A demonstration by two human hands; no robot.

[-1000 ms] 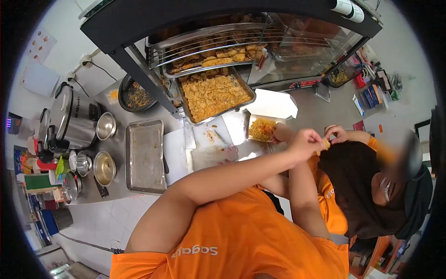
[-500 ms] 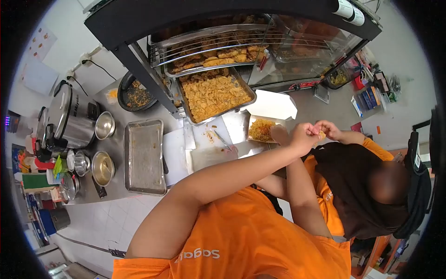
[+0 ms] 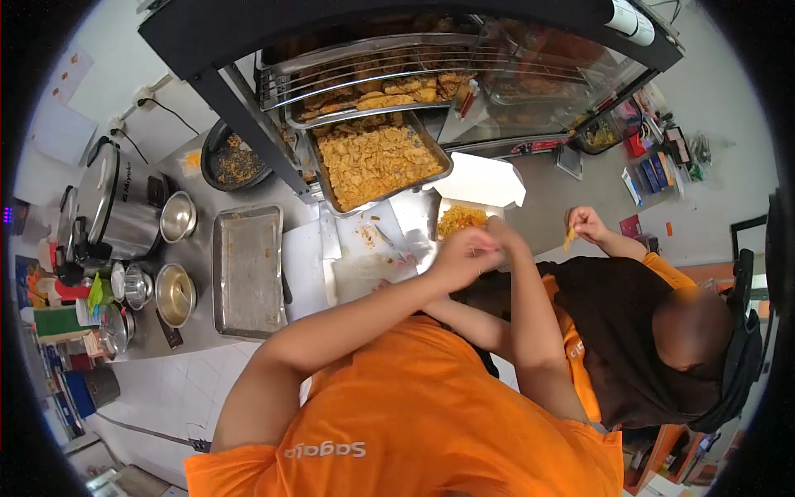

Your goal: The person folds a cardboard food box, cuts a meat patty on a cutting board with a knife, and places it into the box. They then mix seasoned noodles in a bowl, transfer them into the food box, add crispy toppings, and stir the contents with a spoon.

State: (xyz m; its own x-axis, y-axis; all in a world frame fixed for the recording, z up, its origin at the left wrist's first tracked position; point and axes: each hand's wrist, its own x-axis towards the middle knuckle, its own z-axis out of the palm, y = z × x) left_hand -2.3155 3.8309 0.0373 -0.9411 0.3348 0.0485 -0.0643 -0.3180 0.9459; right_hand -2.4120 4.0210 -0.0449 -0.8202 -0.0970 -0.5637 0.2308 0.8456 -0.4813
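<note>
My left hand (image 3: 465, 258) is in front of my right hand (image 3: 507, 235), just over the near edge of an open paper food box (image 3: 484, 182). The left fingers are curled in and slightly blurred; what they hold, if anything, is hidden. My right hand's fingers are largely covered by the left. Yellow rice (image 3: 460, 219) with orange bits fills the box. To the right, a co-worker's hand (image 3: 586, 222) pinches a piece of fried food (image 3: 570, 238). Below my left forearm runs the co-worker's other arm (image 3: 472, 323), its hand mostly hidden.
A tray of fried pieces (image 3: 377, 161) juts from the warming cabinet (image 3: 240, 132). Scissors (image 3: 389, 238) and a knife (image 3: 330, 240) lie on the white cutting boards. Leftwards stand a metal tray (image 3: 248, 273), metal bowls (image 3: 176, 294), a dark pan (image 3: 232, 161) and a cooker (image 3: 124, 199).
My left hand has moved left and down, away from the co-worker's hand, to my right hand. The co-worker's hand now holds the fried piece apart. The other co-worker's arm reaches further left.
</note>
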